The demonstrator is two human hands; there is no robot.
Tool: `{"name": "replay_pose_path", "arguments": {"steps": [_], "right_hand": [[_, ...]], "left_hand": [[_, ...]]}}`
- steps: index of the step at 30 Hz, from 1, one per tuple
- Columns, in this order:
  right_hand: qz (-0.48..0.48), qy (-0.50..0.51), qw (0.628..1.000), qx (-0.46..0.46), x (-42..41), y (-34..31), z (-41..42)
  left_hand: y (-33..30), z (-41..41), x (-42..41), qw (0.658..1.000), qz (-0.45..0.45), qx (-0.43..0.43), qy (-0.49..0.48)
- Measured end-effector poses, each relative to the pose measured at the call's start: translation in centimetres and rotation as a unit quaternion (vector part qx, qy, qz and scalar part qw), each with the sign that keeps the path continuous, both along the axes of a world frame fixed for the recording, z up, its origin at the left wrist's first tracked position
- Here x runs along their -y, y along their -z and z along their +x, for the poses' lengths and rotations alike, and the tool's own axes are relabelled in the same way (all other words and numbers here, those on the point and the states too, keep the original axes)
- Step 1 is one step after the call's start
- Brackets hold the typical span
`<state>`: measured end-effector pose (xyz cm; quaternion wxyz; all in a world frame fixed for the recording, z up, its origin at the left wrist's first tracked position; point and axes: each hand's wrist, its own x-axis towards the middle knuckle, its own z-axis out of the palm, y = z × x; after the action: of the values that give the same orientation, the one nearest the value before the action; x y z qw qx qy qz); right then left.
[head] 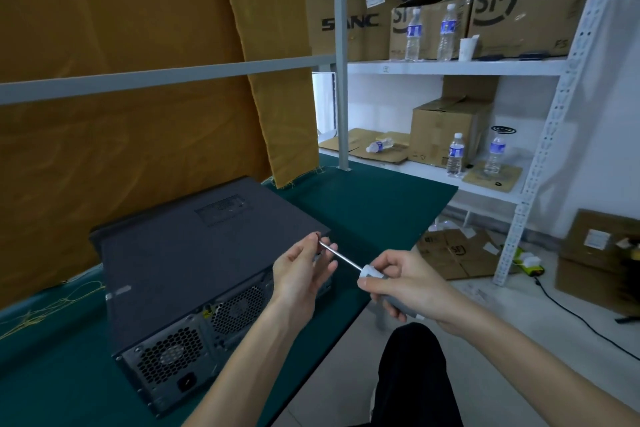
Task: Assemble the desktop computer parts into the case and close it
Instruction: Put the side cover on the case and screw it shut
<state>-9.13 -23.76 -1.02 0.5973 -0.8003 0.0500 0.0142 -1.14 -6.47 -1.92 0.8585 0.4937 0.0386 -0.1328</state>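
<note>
A dark grey computer case (194,253) lies on its side on the green table (363,208), its side panel on top and its vented rear facing me. My right hand (405,284) grips the grey and white handle of a screwdriver (341,258). The metal shaft points up and left to the case's rear right corner. My left hand (303,274) pinches a small dark screw at the screwdriver's tip, right beside that corner.
A yellow cloth (138,114) hangs behind the table, with a grey bar across it. White shelves (450,66) at the right hold cardboard boxes and water bottles. Flattened boxes and a black cable lie on the floor. My dark-clad knee (412,374) is below the table edge.
</note>
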Motion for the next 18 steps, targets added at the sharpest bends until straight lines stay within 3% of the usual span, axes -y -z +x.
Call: {"name": "replay_pose_path", "arguments": {"steps": [9,18], "right_hand": [[-0.004,0.021,1.0,-0.014,0.6,-0.1,-0.4],[-0.021,0.022,0.999,-0.025,0.8,-0.3,-0.5]], "left_hand": [[0.7,-0.1,1.2,0.995,-0.076,-0.059,0.039],[1.0,-0.3,1.7,0.961,-0.21,-0.163,0.078]]}}
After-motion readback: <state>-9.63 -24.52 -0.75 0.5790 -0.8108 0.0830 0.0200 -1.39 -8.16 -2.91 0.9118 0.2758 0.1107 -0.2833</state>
